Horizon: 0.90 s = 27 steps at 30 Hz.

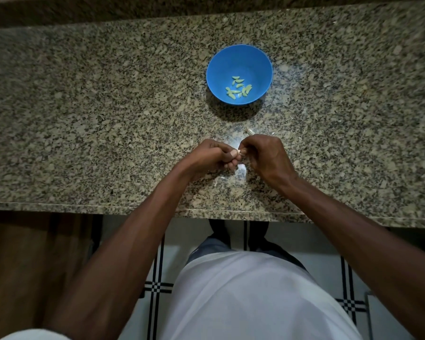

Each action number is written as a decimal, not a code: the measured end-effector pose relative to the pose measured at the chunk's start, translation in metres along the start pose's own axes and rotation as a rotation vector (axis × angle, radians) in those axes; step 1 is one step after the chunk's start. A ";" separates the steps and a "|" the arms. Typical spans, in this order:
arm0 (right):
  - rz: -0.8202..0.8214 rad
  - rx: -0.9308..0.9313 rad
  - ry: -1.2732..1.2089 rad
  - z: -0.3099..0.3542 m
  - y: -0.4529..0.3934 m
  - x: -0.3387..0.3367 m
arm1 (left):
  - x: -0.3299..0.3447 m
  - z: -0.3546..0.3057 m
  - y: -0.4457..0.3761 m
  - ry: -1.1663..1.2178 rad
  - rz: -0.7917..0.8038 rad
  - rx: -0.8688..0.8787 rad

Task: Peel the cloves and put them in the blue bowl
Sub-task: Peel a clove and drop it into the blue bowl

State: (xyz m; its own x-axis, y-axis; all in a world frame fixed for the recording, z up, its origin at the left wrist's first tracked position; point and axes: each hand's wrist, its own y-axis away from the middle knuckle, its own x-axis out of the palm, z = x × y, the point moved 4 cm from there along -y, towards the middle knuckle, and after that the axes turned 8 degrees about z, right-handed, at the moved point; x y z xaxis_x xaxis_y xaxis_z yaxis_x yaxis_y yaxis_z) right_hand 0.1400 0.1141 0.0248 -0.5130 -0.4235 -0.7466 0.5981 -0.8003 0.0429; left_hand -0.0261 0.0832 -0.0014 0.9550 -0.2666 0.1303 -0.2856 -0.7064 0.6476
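Both hands meet over the near part of the granite counter [84,119], a little in front of the blue bowl [221,60]. The left hand [211,155] comes in from the lower left with its forearm angled up and to the right; its fingers are curled inward and the thumb lies on top, its pale nail showing. The right hand [263,155] comes in from the lower right, back of the hand up, knuckles bent, fingertips turned down and toward the left hand. Between the two sets of fingertips a small pale clove [239,151] is pinched, with both hands gripping it; most of it is hidden by the fingers, so how much skin remains on it cannot be told. The hands touch or nearly touch at that point.

The bowl stands upright on the counter beyond the hands, well apart from them. On its bottom lie several peeled cloves [238,88], loosely clustered toward the near side.

Thin, translucent bits of peel [241,171] lie on the counter under and just below the hands, and another pale scrap [250,131] lies just beyond the right hand's knuckles.
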 end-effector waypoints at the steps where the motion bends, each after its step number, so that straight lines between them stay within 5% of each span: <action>1: -0.004 -0.012 -0.001 0.001 0.000 -0.001 | 0.002 0.002 0.000 0.068 0.020 -0.026; 9: -0.016 0.018 -0.086 0.003 -0.002 -0.002 | 0.009 0.013 0.005 0.441 0.042 -0.084; 12: 0.035 0.145 -0.202 -0.001 -0.002 0.004 | 0.001 0.018 0.008 0.183 -0.064 -0.025; 16: 0.062 0.211 -0.231 -0.004 -0.002 0.007 | -0.006 0.007 0.017 -0.353 -0.319 0.262; 27: 0.099 0.100 -0.033 0.004 -0.012 0.006 | 0.002 -0.002 0.018 -0.665 -0.474 0.379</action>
State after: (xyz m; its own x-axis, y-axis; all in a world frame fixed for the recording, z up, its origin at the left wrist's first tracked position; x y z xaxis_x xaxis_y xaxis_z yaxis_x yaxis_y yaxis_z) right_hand 0.1275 0.1193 0.0230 -0.4758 -0.5149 -0.7130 0.5836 -0.7914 0.1821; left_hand -0.0294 0.0717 0.0118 0.7689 -0.1335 -0.6253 0.0068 -0.9762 0.2167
